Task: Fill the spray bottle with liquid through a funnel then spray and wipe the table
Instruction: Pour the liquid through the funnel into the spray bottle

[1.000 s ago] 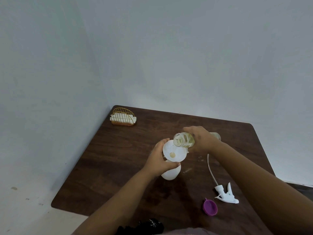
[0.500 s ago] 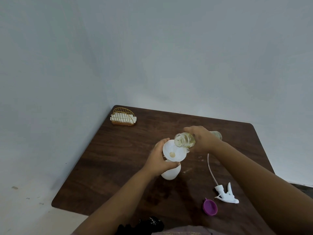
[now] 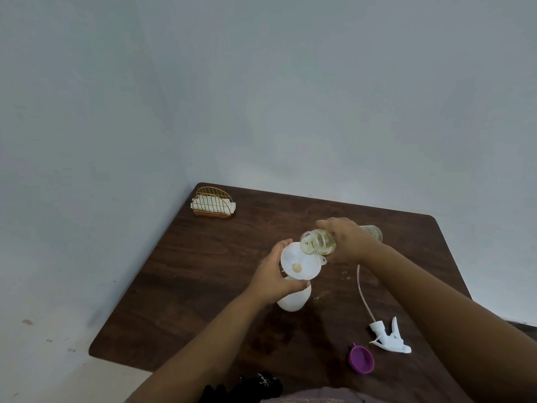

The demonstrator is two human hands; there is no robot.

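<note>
1. A wire holder (image 3: 213,202) with white cloths stands at the far left corner of the surface (image 3: 203,271).
2. The left hand (image 3: 273,279) grasps the funnel (image 3: 300,264) and the neck of the white spray bottle (image 3: 293,299), which stands near the middle; it looks light and may tip easily.
3. The right hand (image 3: 345,241) grasps a clear bottle (image 3: 316,242), tilted over the funnel; probably slippery, so hold its body.
4. The spray head (image 3: 389,337) and a purple cap (image 3: 361,359) lie at the right.

Left hand (image 3: 271,274) hides the spray bottle (image 3: 293,299) neck; right hand (image 3: 345,241) covers the clear bottle (image 3: 318,242) middle.
</note>
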